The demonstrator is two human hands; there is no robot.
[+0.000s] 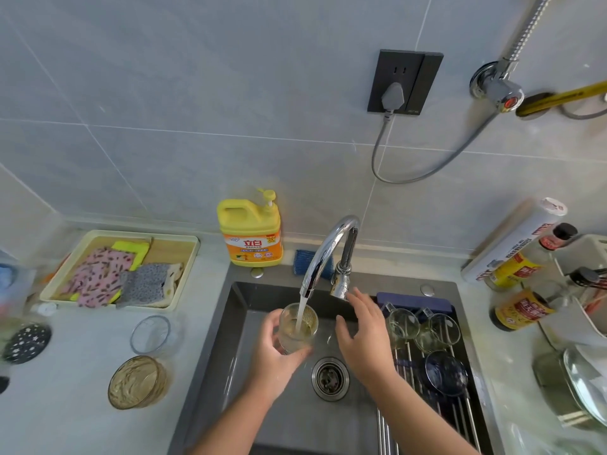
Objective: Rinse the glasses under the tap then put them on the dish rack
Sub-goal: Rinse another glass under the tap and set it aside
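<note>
My left hand (274, 348) grips a glass (298, 328) under the tap (323, 254); my right hand (364, 330) hovers spread wide. Rack (460, 418) glasses blur together above the grey sink (230, 372).

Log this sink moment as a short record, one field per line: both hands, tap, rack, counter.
left hand: the left hand holds a ribbed glass upright under the stream
right hand: the right hand is open, beside the tap handle, holding nothing
tap: the tap runs into the glass
rack: the dish rack over the sink holds two clear glasses and a dark one
counter: two glass bowls, left of the sink
</note>
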